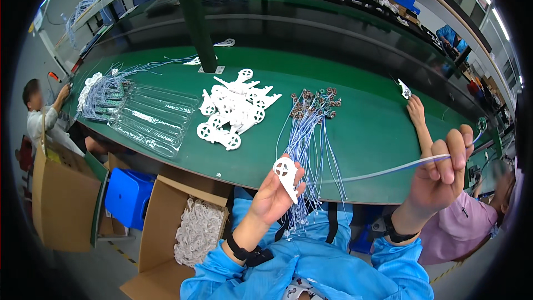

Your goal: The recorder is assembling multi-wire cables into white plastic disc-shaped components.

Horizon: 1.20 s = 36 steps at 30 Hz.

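Observation:
My left hand holds a white plastic part with a round, spoked end and a tapering tail, above the table's near edge. Raised at the right, my right hand pinches a thin blue-and-white cable. One end of this cable carries a small round component beyond my fingers; the other runs left toward a bundle of similar cables. That bundle lies across the green table, its small brown-and-silver ends at the far side. Left of it sits a pile of matching white plastic parts.
A clear plastic tray and more cables with white parts lie at left. A dark green post rises from the table. Below stand an open cardboard box and blue stool. A co-worker's hand reaches in at right.

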### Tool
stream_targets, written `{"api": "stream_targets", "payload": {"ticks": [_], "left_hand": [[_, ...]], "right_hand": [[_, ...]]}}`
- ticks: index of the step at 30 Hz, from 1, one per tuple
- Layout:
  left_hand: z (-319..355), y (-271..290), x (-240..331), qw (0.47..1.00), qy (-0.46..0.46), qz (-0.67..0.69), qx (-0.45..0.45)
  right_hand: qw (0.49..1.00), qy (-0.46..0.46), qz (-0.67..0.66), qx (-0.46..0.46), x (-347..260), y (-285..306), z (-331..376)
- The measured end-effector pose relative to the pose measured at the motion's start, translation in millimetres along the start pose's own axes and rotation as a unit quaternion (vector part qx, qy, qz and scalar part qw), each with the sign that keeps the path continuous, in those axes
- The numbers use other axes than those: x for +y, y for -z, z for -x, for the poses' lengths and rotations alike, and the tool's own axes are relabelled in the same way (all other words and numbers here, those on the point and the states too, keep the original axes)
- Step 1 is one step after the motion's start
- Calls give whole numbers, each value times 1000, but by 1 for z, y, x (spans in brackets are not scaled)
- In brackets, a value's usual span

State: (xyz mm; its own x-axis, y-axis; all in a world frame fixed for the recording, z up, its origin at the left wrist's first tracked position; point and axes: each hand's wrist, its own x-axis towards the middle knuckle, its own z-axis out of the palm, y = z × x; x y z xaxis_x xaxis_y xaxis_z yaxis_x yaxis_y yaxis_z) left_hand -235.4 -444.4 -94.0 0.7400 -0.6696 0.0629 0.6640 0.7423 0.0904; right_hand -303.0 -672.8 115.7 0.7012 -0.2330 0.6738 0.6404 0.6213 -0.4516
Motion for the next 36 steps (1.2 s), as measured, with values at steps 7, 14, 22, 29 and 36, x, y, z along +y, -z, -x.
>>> {"api": "stream_targets", "payload": {"ticks": [7, 14, 22, 29, 36], "left_hand": [[0, 2, -4, 997, 17, 69, -27], [3, 1, -4, 990, 59, 125, -34], [4, 3, -8, 983, 109, 125, -77], [3, 6, 0, 987, 53, 146, -47], [0, 5, 4, 992, -1, 130, 1]], "right_hand": [[999, 17, 41, -2, -5, 9, 15], [999, -1, 35, -31, 3, 12, -6], [998, 9, 54, -11, 14, 14, -23], [997, -5, 77, 3, 18, 8, -17], [998, -11, 57, -17, 15, 0, 1]]}}
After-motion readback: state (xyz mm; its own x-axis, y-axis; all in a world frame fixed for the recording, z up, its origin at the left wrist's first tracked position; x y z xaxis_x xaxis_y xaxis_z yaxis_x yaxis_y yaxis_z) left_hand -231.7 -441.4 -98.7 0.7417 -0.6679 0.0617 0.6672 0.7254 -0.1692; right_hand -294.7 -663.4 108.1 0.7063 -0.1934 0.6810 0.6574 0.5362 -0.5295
